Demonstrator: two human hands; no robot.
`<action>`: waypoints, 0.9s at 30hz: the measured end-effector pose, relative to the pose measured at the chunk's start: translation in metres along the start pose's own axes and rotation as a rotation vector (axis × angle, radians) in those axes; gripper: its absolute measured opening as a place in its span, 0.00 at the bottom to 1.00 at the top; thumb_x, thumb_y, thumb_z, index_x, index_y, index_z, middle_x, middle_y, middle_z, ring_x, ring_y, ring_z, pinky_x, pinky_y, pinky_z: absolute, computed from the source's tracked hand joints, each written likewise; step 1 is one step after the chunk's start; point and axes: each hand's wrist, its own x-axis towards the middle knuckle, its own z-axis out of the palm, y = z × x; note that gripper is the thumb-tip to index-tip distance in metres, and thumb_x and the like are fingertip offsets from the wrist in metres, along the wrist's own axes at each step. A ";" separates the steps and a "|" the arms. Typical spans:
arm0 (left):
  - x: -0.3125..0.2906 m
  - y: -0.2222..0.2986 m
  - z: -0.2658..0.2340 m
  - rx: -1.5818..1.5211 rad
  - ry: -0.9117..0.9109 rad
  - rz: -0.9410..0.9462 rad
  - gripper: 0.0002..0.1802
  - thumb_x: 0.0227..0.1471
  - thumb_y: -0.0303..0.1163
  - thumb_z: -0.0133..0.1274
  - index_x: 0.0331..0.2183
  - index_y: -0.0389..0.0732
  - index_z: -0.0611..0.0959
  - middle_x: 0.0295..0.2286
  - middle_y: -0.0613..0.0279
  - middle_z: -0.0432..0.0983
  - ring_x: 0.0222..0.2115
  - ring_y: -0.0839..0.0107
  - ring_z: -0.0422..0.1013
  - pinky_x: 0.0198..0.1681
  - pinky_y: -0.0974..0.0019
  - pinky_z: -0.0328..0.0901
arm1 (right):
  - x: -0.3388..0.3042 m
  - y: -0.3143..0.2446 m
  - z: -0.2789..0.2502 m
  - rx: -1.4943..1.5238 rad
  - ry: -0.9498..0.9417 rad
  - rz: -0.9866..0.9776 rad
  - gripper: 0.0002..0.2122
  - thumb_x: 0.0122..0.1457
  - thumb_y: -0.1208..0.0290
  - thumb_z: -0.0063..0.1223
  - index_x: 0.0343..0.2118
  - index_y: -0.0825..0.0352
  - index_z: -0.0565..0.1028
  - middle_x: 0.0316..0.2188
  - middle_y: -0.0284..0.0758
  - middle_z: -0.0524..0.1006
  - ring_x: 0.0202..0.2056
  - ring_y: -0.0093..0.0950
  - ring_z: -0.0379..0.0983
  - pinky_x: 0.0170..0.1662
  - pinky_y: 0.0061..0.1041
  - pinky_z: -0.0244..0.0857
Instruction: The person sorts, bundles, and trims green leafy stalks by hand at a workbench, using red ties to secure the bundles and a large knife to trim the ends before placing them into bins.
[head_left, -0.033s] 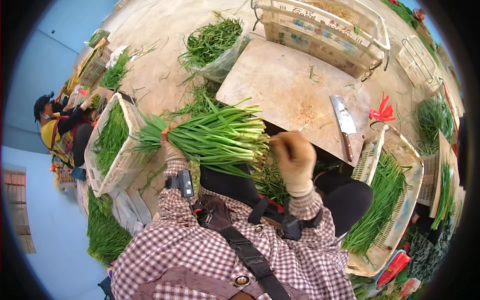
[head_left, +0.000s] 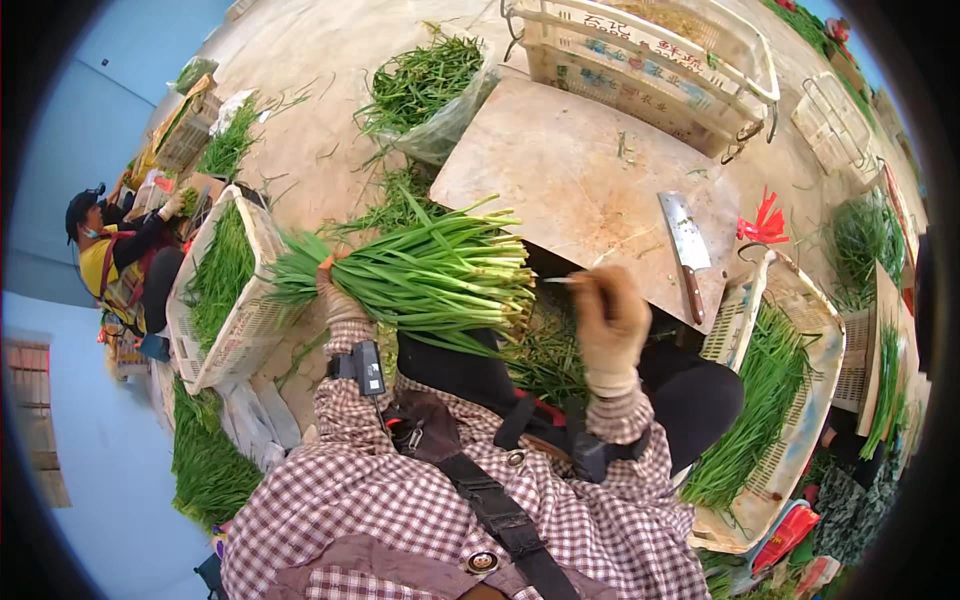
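My left hand, in a pale glove, is closed around the leafy part of a thick bunch of garlic chives. The bunch lies sideways over my lap, its pale cut ends pointing right. My right hand, gloved and slightly blurred, is closed just right of those ends, apart from them. A thin pale sliver sticks out of its fingers toward the bunch; its kind is unclear. A cleaver with a wooden handle rests on the board beyond my right hand.
White plastic crates of chives stand at my left and right; another crate is behind the board. Red ties lie by the board's right edge. A plastic bag of greens sits far left of it. A person works at far left.
My right hand has moved slightly right, away from the cut ends, and the pale sliver now shows at its fingers. My left hand and the bunch stay nearly still.
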 end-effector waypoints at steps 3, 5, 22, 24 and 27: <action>-0.012 0.009 0.012 0.154 -0.142 0.047 0.19 0.44 0.48 0.52 0.30 0.42 0.78 0.31 0.60 0.74 0.32 0.64 0.70 0.39 0.58 0.67 | -0.005 0.020 -0.071 0.056 -0.078 0.315 0.03 0.52 0.83 0.48 0.28 0.68 0.73 0.24 0.33 0.75 0.26 0.20 0.69 0.30 0.17 0.63; -0.016 0.019 0.010 0.068 -0.312 0.049 0.21 0.44 0.51 0.53 0.32 0.44 0.78 0.35 0.61 0.74 0.36 0.64 0.69 0.42 0.59 0.66 | -0.023 0.056 -0.088 -0.248 -0.565 0.063 0.13 0.47 0.79 0.54 0.38 0.63 0.74 0.35 0.38 0.75 0.32 0.29 0.73 0.33 0.25 0.66; -0.073 0.040 0.173 -0.153 -0.715 0.019 0.17 0.49 0.27 0.47 0.43 0.39 0.68 0.31 0.66 0.61 0.37 0.71 0.59 0.41 0.61 0.63 | 0.117 0.237 -0.303 -0.820 0.440 0.603 0.19 0.47 0.68 0.58 0.44 0.64 0.72 0.26 0.35 0.76 0.28 0.27 0.73 0.34 0.27 0.66; -0.066 0.023 0.182 -0.132 -0.704 -0.016 0.18 0.49 0.27 0.47 0.45 0.39 0.68 0.31 0.66 0.61 0.37 0.72 0.59 0.42 0.61 0.63 | 0.122 0.268 -0.313 -0.809 0.493 0.499 0.19 0.50 0.69 0.57 0.46 0.65 0.71 0.24 0.32 0.74 0.25 0.22 0.69 0.30 0.23 0.64; -0.054 0.002 0.193 -0.062 -0.680 0.009 0.19 0.50 0.27 0.46 0.46 0.40 0.67 0.31 0.66 0.61 0.38 0.72 0.59 0.43 0.60 0.63 | 0.134 0.306 -0.335 -0.566 0.596 0.507 0.13 0.54 0.68 0.54 0.43 0.63 0.74 0.21 0.28 0.73 0.22 0.19 0.65 0.27 0.21 0.61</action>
